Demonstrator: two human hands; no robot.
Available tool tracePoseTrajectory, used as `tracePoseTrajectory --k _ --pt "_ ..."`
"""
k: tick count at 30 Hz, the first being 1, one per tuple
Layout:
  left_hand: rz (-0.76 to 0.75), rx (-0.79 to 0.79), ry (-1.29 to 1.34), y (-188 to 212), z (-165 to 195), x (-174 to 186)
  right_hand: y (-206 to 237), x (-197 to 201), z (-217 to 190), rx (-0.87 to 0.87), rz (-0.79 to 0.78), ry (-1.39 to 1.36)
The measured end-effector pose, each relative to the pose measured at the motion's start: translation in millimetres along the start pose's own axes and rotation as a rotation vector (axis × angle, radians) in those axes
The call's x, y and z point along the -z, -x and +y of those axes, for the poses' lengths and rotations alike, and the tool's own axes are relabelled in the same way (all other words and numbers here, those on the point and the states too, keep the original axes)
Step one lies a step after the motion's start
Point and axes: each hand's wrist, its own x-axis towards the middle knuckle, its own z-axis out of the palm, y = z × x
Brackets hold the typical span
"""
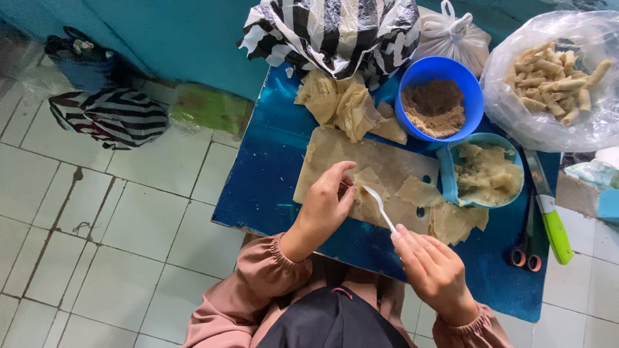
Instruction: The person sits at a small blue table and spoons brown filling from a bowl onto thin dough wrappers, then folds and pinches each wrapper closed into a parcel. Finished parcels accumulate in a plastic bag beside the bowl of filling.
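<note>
My left hand [325, 206] pinches the edge of a thin beige wrapper sheet [369, 193] lying on a wooden board [329, 161]. My right hand [433, 270] grips a white plastic spoon [379, 205] by its handle, its bowl resting on that same wrapper. More cut wrapper pieces [419, 191] lie on the board to the right. A light blue container of pale mash [487, 174] stands just right of the board. Behind it a blue bowl [438, 96] holds brown crumbly filling.
A low blue table [258, 187] stands on a white tiled floor. A pile of wrappers [342, 103], a striped plastic bag [335, 29], a clear bag of rolled snacks [554, 80], a green-handled knife [548, 206] and scissors [525, 248] lie on it. Bags [109, 116] sit on the floor, left.
</note>
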Motion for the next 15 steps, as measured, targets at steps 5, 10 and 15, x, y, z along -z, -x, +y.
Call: tracePoseTrajectory --k 5,10,15 --pt "-0.009 -0.013 0.011 1 4 1 -4 4 -1 0.072 0.046 0.084" --pt "-0.046 0.045 -0.021 3 6 0 -7 -11 36 -0.191 0.36 0.256" --pt "-0.05 -0.081 -0.126 0 3 -4 -46 -23 106 -0.474 0.374 0.236"
